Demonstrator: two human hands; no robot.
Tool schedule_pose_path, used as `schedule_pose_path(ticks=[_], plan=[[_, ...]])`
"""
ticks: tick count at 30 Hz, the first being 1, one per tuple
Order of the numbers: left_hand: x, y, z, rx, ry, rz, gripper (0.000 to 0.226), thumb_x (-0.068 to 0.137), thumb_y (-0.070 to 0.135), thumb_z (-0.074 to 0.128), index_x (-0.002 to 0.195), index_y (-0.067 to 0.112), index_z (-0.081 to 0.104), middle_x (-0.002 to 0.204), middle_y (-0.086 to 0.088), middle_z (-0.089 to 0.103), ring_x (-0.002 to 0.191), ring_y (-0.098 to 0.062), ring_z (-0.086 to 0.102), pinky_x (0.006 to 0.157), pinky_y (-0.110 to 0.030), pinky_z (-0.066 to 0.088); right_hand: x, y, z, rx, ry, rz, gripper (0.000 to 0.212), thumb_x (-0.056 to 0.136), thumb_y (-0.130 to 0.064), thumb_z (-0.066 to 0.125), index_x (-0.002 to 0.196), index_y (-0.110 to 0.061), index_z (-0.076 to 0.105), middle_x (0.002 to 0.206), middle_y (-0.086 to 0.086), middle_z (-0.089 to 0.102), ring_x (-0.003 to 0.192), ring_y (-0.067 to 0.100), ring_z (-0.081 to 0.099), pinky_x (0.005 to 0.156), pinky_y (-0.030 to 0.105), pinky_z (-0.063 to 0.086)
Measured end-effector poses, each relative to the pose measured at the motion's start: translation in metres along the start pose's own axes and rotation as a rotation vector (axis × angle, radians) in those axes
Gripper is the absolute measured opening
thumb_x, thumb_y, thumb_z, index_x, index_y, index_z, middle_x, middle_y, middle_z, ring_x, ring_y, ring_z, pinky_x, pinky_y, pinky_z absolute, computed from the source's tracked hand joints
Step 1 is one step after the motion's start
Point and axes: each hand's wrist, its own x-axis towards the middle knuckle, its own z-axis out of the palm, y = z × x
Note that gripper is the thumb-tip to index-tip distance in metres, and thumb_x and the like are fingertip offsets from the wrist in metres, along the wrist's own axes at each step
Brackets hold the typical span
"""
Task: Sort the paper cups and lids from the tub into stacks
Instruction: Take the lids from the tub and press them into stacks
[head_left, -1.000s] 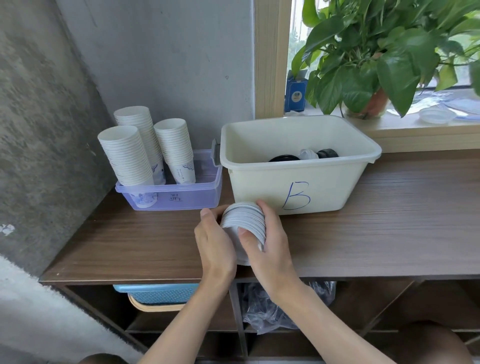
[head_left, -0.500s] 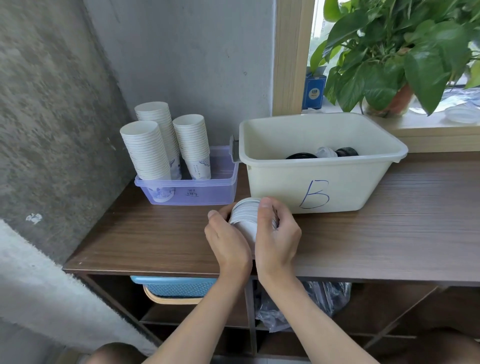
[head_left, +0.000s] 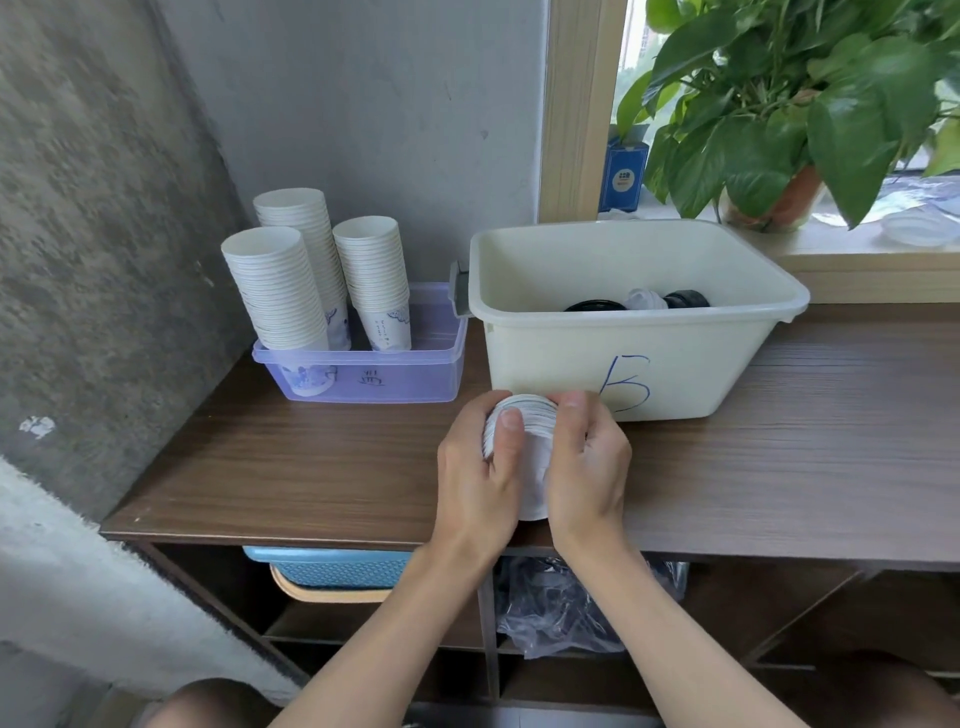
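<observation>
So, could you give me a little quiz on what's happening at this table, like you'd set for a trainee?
1. True or false: three cup stacks stand in the purple tray.
2. Which letter is written on the cream tub? A) A  B) B  C) D
3. How many hands grip the nested cups in front of the tub?
Key: 1 true. 2 B. 3 two: the left hand and the right hand.
</observation>
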Motion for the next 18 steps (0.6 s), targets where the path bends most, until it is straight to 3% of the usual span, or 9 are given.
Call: schedule_pose_path(ticks=[4,8,10,12,14,16,18], plan=[[-0.005,0.000,-0.002,0.018,0.068,0.050,0.082,0.094,0.073,0.018,0.111,0.010,0.066,0.103,0.001,0.068,0.098,-0.012,0.063,0.083,-0.028,0.049,-0.007,0.000,-0.008,0.066,-0.177,-0.061,0.040,0.079,-0.053,0.050,0.097,-0.021,0.065,0.091,-0.002,0.069,0.089,0.010,0.064,0.082,0.032,0.051],[-0.009,0.006,-0.003,0.031,0.174,0.058,0.053,0.095,0.069,0.013,0.100,0.046,0.060,0.096,0.012,0.067,0.092,-0.002,0.063,0.078,-0.024,0.049,-0.010,0.001,-0.013,0.011,-0.247,-0.127,0.056,0.076,-0.058,0.060,0.112,-0.015,0.062,0.102,-0.001,0.069,0.097,0.015,0.065,0.086,0.039,0.053],[-0.009,0.009,-0.002,0.022,0.171,0.039,0.045,0.097,0.066,0.015,0.096,0.055,0.059,0.094,0.015,0.067,0.092,-0.001,0.063,0.078,-0.025,0.050,-0.009,0.003,-0.013,-0.030,-0.248,-0.147,0.070,0.072,-0.068,0.062,0.115,-0.012,0.062,0.104,-0.001,0.068,0.099,0.016,0.064,0.087,0.040,0.052],[-0.008,0.006,-0.002,-0.013,0.162,0.006,0.043,0.100,0.052,0.021,0.098,0.047,0.063,0.094,0.008,0.070,0.091,-0.009,0.065,0.079,-0.037,0.053,-0.008,0.004,-0.013,-0.059,-0.259,-0.151,0.074,0.069,-0.070,0.062,0.116,-0.013,0.061,0.105,0.000,0.067,0.100,0.014,0.063,0.088,0.039,0.052],[-0.008,-0.001,-0.001,-0.035,0.141,-0.031,0.053,0.097,0.042,0.020,0.101,0.025,0.070,0.093,-0.002,0.071,0.090,-0.019,0.067,0.077,-0.047,0.053,-0.007,0.004,-0.012,-0.086,-0.251,-0.159,0.074,0.068,-0.069,0.062,0.116,-0.012,0.062,0.104,0.002,0.067,0.099,0.015,0.063,0.088,0.038,0.052],[-0.007,-0.006,0.000,-0.027,0.132,-0.057,0.057,0.096,0.040,0.020,0.100,0.012,0.070,0.091,-0.005,0.071,0.088,-0.023,0.066,0.075,-0.049,0.052,-0.007,0.004,-0.010,-0.098,-0.231,-0.161,0.068,0.069,-0.064,0.061,0.113,-0.011,0.064,0.102,0.002,0.067,0.097,0.016,0.063,0.087,0.036,0.051],[-0.007,-0.006,0.000,0.003,0.139,-0.049,0.053,0.094,0.038,0.021,0.094,0.015,0.068,0.087,-0.003,0.070,0.084,-0.021,0.065,0.072,-0.047,0.052,-0.007,0.004,-0.009,-0.095,-0.223,-0.157,0.061,0.070,-0.060,0.060,0.109,-0.013,0.064,0.099,-0.001,0.066,0.095,0.013,0.062,0.085,0.031,0.051]])
